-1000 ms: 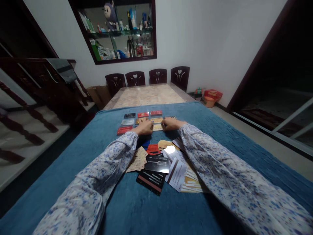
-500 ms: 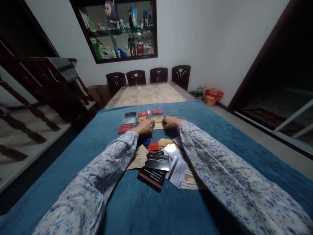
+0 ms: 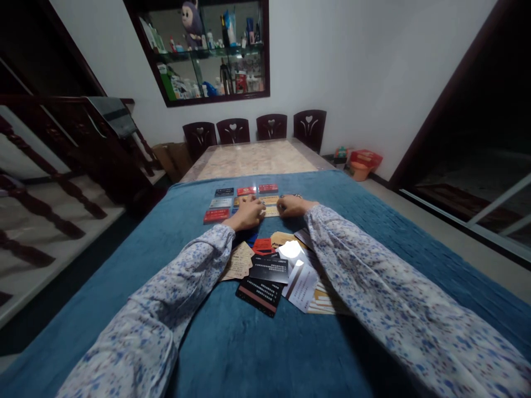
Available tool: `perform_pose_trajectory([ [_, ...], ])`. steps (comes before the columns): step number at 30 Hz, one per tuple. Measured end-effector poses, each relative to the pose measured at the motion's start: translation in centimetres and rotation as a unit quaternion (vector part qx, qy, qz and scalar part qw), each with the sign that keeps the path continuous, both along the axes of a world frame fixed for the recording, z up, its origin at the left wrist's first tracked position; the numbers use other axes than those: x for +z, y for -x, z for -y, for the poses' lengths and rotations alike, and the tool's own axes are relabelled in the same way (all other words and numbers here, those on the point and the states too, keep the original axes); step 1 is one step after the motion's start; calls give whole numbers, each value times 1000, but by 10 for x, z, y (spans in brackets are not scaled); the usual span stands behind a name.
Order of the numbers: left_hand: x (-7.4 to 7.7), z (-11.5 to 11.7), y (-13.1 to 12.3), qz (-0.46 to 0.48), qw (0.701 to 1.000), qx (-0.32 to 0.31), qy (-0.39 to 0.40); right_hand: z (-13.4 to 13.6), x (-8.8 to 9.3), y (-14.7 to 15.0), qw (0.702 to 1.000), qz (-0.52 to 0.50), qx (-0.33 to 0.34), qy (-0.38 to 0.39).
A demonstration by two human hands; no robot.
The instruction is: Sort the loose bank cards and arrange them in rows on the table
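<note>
Cards lie in rows on the blue cloth (image 3: 194, 309). At the back are a dark card (image 3: 224, 192) and red cards (image 3: 246, 191); a silvery card (image 3: 220, 203) and a red card (image 3: 216, 216) sit at the left. My left hand (image 3: 249, 213) rests over the middle cards, fingers curled, its fingertips by a yellowish card (image 3: 272, 211). At that card's right edge is my right hand (image 3: 291, 206), its fingers bent together on it. Nearer me a loose pile holds black cards (image 3: 269, 270), white cards (image 3: 300, 284) and tan cards (image 3: 238, 262).
Beyond the cloth the bare marble tabletop (image 3: 257, 157) shows, with dark chairs (image 3: 271, 126) behind it. A wooden railing (image 3: 53, 182) stands at the left. An orange bucket (image 3: 359, 170) is on the floor at the right.
The view has shifted slightly, moving the scene a little to the right. Both hands stay at the yellowish card, with the left fingers slightly closer to it.
</note>
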State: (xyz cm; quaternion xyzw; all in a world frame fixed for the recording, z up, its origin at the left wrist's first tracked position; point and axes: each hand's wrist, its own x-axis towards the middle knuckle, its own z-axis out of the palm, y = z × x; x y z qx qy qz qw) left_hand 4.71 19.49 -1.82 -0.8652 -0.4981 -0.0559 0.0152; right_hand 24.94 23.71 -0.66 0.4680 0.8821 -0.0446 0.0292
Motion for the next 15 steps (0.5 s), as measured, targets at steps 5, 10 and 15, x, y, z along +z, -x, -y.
perform_pose_trajectory([
  [5,3,13,7,22,1000,-9,-15,6,3,-5,1000,-3,-16,-16],
  [10,5,35,20,49,998,-16,-30,19,10,-6,998,-16,-30,-50],
  [15,3,54,35,66,997,3,-42,41,17,1,996,-42,-17,-73],
])
